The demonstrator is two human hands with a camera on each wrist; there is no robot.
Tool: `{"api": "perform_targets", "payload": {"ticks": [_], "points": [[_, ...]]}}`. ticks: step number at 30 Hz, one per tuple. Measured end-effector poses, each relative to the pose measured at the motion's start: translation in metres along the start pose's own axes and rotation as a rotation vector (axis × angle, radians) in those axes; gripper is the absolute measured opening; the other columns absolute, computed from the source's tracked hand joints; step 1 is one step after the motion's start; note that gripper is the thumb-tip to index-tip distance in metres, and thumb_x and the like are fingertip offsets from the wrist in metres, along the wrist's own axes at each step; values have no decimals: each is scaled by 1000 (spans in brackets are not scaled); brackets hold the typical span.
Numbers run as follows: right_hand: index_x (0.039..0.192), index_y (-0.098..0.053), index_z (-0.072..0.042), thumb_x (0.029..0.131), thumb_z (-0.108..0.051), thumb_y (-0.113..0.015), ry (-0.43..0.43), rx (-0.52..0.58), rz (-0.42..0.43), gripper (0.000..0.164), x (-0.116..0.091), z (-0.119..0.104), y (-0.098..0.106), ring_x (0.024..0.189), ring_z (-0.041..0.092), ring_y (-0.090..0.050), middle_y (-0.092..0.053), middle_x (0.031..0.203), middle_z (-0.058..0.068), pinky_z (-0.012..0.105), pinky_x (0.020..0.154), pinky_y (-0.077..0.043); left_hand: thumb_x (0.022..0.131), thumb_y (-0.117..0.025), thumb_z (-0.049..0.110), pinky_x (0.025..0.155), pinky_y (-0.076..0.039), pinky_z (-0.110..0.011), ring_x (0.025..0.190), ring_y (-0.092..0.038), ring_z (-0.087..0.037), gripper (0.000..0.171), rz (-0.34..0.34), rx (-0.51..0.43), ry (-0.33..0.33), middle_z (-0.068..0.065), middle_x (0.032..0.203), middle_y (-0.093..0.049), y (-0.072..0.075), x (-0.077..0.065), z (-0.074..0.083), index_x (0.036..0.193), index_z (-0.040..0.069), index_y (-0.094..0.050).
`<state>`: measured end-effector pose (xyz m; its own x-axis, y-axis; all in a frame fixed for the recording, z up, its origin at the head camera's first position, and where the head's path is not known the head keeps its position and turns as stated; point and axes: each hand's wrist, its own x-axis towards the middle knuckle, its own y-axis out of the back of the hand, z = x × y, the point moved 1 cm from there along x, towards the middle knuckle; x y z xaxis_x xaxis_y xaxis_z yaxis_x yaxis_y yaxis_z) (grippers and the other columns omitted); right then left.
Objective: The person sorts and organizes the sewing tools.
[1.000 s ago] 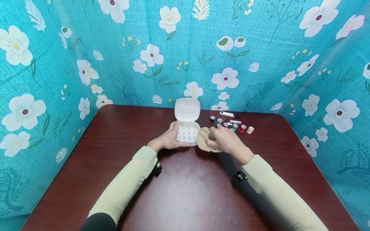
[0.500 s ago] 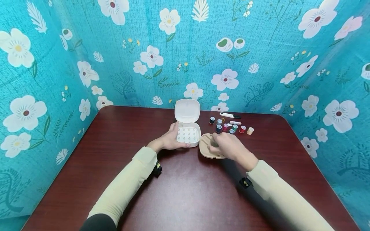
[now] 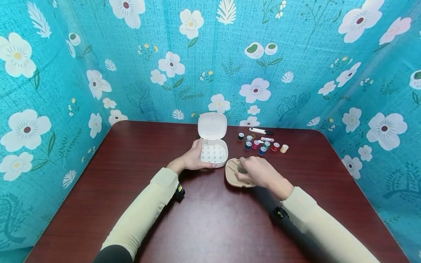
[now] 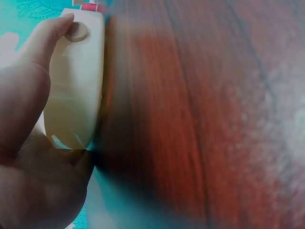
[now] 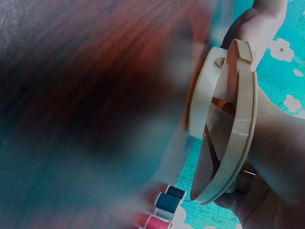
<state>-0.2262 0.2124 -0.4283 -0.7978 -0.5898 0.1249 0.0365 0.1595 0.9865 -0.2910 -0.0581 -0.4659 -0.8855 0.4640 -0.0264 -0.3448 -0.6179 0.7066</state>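
Note:
A white box (image 3: 224,160) stands on the table with its lid (image 3: 212,125) raised at the back. A white sheet (image 3: 213,152) with rows of small marks lies inside it. My left hand (image 3: 192,158) grips the box from the left, thumb across its front wall by a small round button (image 4: 76,32). To the right of the box, my right hand (image 3: 263,173) pinches a beige tray insert (image 3: 231,176) with slots cut through it. In the right wrist view the insert is raised off the table, its rim (image 5: 245,121) edge-on; some fingers are hidden behind it.
Several thread spools (image 3: 275,147) stand behind the right hand, including a blue one (image 3: 262,151) nearest it. Among them lie a small pink-and-white piece (image 3: 267,139) and a yellow ring (image 3: 253,136). A slim white tool (image 3: 258,130) with a black end lies farther back.
My right hand has moved the beige insert toward me and slightly away from the box, exposing more spools behind it. My left hand has stayed on the box.

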Motion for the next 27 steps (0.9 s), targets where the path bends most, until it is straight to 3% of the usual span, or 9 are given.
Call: {"api": "perform_targets", "payload": {"ticks": [8, 19, 27], "points": [[85, -61, -9, 89, -37, -73, 29, -24, -33, 30, -1, -12, -4, 51, 9, -33, -38, 58, -5, 29, 46, -20, 75, -90, 45, 116, -34, -43, 141, -37, -36, 127, 25, 4, -13, -26, 159, -18, 1, 0, 1, 159, -1, -7], [78, -57, -13, 89, -36, -72, 106, -52, -17, 30, 1, -35, -13, 51, 10, -35, -39, 57, -7, 29, 45, -26, 75, -88, 51, 113, -38, -43, 137, -42, -35, 128, 44, 44, -6, -22, 157, -20, -3, 0, 0, 160, 2, -5], [80, -59, -12, 92, -39, -70, 126, -38, -32, 32, 6, -50, -17, 50, 8, -31, -38, 56, -7, 27, 44, -22, 74, -89, 53, 114, -37, -43, 138, -40, -34, 132, 46, 30, 15, -21, 159, -18, -4, 1, -2, 162, 5, -2]]}}
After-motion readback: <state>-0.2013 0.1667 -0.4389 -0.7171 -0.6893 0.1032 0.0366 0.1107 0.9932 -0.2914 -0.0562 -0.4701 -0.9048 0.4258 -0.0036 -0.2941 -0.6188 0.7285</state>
